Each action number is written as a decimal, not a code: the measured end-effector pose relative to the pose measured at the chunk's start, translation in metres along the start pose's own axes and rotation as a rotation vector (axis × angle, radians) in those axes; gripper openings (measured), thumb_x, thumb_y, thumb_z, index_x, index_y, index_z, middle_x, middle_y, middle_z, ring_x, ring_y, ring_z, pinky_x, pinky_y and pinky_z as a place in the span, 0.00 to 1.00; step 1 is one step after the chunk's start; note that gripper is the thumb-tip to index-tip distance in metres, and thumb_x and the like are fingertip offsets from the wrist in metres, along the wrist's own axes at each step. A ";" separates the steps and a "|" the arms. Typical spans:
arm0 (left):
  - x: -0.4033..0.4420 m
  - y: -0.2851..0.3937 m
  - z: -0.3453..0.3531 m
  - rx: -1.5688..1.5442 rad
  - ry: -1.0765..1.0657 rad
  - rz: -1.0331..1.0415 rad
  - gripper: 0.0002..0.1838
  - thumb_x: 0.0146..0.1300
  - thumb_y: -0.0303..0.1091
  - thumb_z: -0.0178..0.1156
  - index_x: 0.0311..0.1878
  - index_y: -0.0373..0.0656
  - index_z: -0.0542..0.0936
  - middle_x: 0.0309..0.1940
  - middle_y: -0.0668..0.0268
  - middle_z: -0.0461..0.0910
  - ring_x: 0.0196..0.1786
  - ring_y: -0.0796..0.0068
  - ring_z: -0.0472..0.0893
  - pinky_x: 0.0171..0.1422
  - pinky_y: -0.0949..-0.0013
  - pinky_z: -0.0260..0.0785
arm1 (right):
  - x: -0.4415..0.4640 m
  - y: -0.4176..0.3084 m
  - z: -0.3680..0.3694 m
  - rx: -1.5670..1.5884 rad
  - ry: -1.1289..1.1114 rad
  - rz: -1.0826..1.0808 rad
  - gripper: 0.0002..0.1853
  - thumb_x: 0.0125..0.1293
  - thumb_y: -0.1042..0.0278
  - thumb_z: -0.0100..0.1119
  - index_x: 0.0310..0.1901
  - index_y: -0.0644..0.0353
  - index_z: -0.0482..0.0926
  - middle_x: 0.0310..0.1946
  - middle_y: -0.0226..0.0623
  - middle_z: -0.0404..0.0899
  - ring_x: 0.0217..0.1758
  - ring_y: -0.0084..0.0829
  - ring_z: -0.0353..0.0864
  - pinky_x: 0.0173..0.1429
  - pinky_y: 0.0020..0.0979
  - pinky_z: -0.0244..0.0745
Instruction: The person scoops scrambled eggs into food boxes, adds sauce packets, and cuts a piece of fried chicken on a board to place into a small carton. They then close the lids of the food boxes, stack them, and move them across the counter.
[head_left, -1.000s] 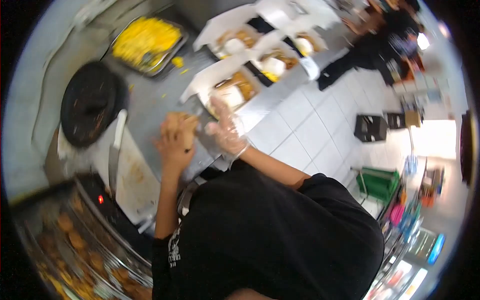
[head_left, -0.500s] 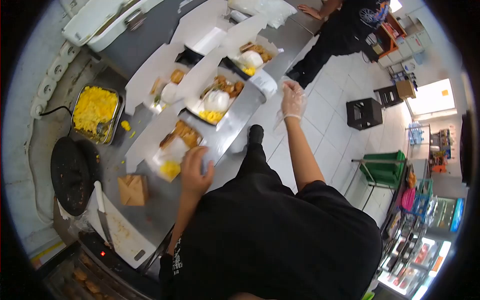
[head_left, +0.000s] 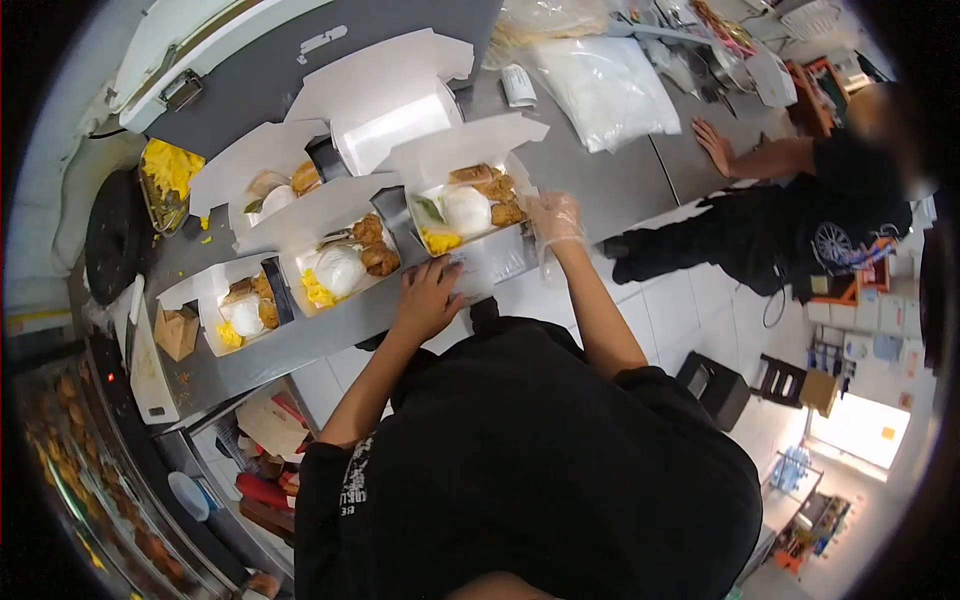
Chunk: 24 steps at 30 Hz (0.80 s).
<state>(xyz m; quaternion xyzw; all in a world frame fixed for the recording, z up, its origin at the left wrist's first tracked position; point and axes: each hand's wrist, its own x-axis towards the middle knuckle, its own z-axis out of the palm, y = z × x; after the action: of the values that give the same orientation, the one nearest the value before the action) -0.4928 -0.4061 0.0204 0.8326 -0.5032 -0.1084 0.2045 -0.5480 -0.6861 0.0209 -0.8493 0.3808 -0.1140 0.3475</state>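
My right hand [head_left: 557,222], in a clear plastic glove, has its fingers closed at the right wall of a white cardboard meal box [head_left: 412,207]. Rice, fried chicken pieces, a green leaf and scrambled egg fill that box. My bare left hand [head_left: 430,298] is at the counter's front edge, with translucent plastic [head_left: 468,285] between thumb and fingers; its exact form is unclear. A clear tub-like item [head_left: 503,257] lies between my hands. To the left stand a middle meal box [head_left: 272,240], a smaller one [head_left: 170,297] and one behind [head_left: 208,178], all lids up and filled.
An unfilled white box [head_left: 385,128] stands open at the back. Farther right lie a paper roll [head_left: 518,87] and a white plastic bag [head_left: 605,90]. An egg tray [head_left: 165,180], brown carton [head_left: 176,332] and cutting board [head_left: 152,385] are left. A co-worker's hand [head_left: 712,148] rests on the counter.
My view has turned and shifted right. My left hand has moved from the leftmost filled box to the tub-like item. My right hand has gone from above the floor to the right box.
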 end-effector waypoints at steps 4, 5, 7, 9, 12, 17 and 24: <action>0.026 0.026 0.012 0.058 0.038 0.059 0.28 0.57 0.45 0.59 0.60 0.44 0.71 0.60 0.55 0.65 0.61 0.57 0.66 0.64 0.47 0.54 | 0.003 0.010 -0.030 0.063 0.036 0.014 0.15 0.53 0.62 0.63 0.27 0.70 0.80 0.22 0.50 0.80 0.23 0.35 0.78 0.34 0.37 0.73; 0.034 0.035 0.016 0.060 0.022 0.047 0.29 0.57 0.45 0.59 0.60 0.43 0.70 0.61 0.54 0.65 0.62 0.56 0.66 0.65 0.47 0.54 | 0.006 0.023 -0.036 0.079 0.045 0.009 0.15 0.53 0.62 0.63 0.27 0.70 0.80 0.22 0.50 0.80 0.23 0.34 0.78 0.33 0.37 0.73; 0.051 0.052 0.024 0.062 -0.002 0.025 0.29 0.58 0.44 0.59 0.61 0.42 0.69 0.61 0.53 0.64 0.62 0.54 0.65 0.66 0.47 0.52 | 0.015 0.049 -0.050 0.104 0.070 -0.005 0.15 0.53 0.62 0.64 0.26 0.70 0.80 0.22 0.50 0.80 0.24 0.34 0.78 0.33 0.36 0.73; 0.066 0.065 0.030 0.059 0.042 0.033 0.29 0.58 0.44 0.58 0.60 0.40 0.69 0.59 0.53 0.66 0.62 0.54 0.65 0.67 0.47 0.52 | 0.022 0.065 -0.063 0.148 0.030 0.084 0.16 0.52 0.62 0.65 0.28 0.72 0.80 0.24 0.52 0.80 0.25 0.33 0.79 0.33 0.35 0.73; 0.075 0.064 0.042 0.011 0.178 0.030 0.27 0.57 0.42 0.60 0.58 0.40 0.71 0.51 0.56 0.72 0.57 0.59 0.70 0.63 0.55 0.58 | 0.018 0.042 -0.096 -0.011 -0.013 0.021 0.17 0.55 0.60 0.64 0.33 0.71 0.80 0.26 0.51 0.81 0.27 0.30 0.80 0.34 0.34 0.74; 0.096 0.055 0.033 -0.804 0.476 -0.529 0.20 0.62 0.36 0.59 0.55 0.37 0.74 0.40 0.63 0.78 0.41 0.75 0.75 0.47 0.75 0.66 | 0.019 0.047 -0.107 0.249 -0.048 0.060 0.20 0.62 0.54 0.58 0.43 0.66 0.81 0.30 0.46 0.82 0.30 0.30 0.82 0.38 0.34 0.75; 0.131 0.026 0.031 -1.284 0.316 -0.517 0.18 0.67 0.35 0.55 0.56 0.36 0.74 0.39 0.70 0.77 0.39 0.84 0.72 0.45 0.80 0.65 | 0.030 0.071 -0.094 0.369 -0.167 0.116 0.21 0.63 0.56 0.59 0.45 0.70 0.80 0.33 0.42 0.82 0.30 0.26 0.80 0.35 0.27 0.78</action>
<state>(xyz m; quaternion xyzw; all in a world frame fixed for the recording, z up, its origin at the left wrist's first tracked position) -0.4636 -0.5389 0.0078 0.6461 -0.0904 -0.3067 0.6930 -0.6107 -0.7886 0.0393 -0.7543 0.3715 -0.0907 0.5337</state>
